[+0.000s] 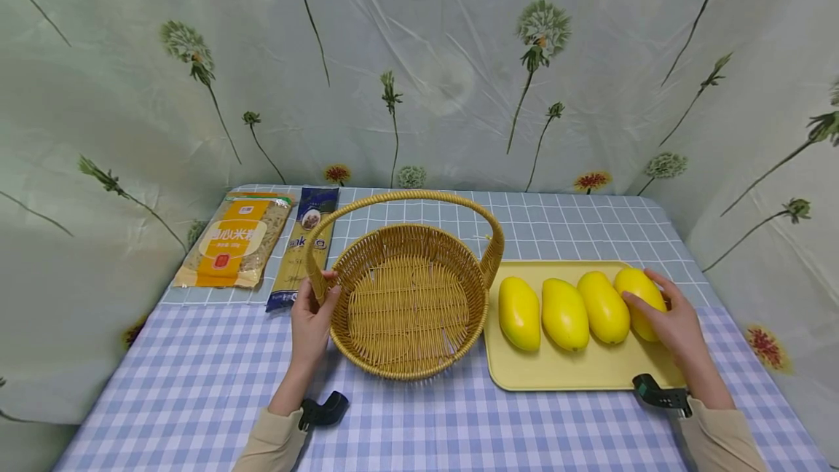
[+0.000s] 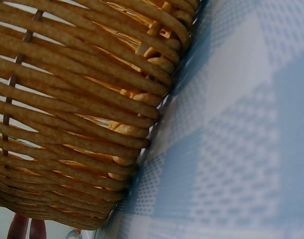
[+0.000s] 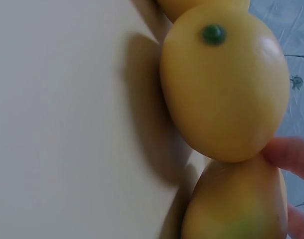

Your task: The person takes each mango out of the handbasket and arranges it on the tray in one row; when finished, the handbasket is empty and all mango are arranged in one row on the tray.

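A round wicker basket (image 1: pixel 408 304) with a tall hooped handle (image 1: pixel 419 195) stands upright on the checked cloth. My left hand (image 1: pixel 313 319) grips its left side at the foot of the handle. The left wrist view is filled by woven basket wall (image 2: pixel 77 99), with fingertips (image 2: pixel 27 226) at the lower left edge. Several yellow mangoes lie side by side on a pale yellow tray (image 1: pixel 590 379). Around the rightmost mango (image 1: pixel 639 301), my right hand (image 1: pixel 675 319) has thumb and fingers on opposite sides. A neighbouring mango (image 3: pixel 224 89) shows its green stem spot in the right wrist view.
Left of the basket lies a dark blue and clear pack of noodles (image 1: pixel 304 246). Beside it is an orange and clear food bag (image 1: pixel 236 242). The tray's left edge sits close against the basket. A flower-printed curtain (image 1: pixel 419 79) hangs behind the table.
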`<control>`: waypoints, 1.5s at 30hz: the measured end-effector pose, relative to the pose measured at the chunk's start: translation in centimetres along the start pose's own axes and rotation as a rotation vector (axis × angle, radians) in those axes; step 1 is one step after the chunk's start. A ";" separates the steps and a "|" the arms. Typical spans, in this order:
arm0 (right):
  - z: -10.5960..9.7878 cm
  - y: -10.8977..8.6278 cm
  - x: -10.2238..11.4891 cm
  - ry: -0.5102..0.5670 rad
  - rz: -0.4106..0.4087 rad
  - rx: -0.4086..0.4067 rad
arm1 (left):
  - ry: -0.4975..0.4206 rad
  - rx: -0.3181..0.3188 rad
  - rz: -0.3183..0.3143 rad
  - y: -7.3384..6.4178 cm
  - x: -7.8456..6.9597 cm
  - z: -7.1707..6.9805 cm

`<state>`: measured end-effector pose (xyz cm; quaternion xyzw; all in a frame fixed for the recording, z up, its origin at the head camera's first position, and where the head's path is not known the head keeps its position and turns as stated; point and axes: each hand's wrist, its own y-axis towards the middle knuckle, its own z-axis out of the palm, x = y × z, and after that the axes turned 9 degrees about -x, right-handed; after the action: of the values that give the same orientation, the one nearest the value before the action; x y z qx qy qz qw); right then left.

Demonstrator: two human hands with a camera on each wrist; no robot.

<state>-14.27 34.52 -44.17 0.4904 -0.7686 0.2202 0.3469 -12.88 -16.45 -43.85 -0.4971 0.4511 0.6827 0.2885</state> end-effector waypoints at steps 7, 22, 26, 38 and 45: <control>-0.3 0.2 0.1 -0.006 -0.005 0.063 | 0.001 0.003 -0.006 0.0 0.0 0.0; -0.5 0.5 0.2 -0.029 -0.007 0.093 | 0.008 -0.001 0.004 0.1 0.0 0.2; -0.5 0.5 0.2 -0.031 -0.031 0.088 | 0.010 0.005 0.005 0.2 0.0 0.2; -0.8 -0.1 0.3 -0.034 -0.045 0.087 | 0.002 0.002 -0.026 0.7 2.8 -0.4; -1.0 0.0 -0.6 -0.048 -0.072 0.033 | 0.006 -0.005 -0.020 0.5 2.9 -0.7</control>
<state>-13.77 35.58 -43.93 0.5283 -0.7549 0.2084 0.3280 -14.00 -17.44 -46.45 -0.5045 0.4454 0.6795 0.2924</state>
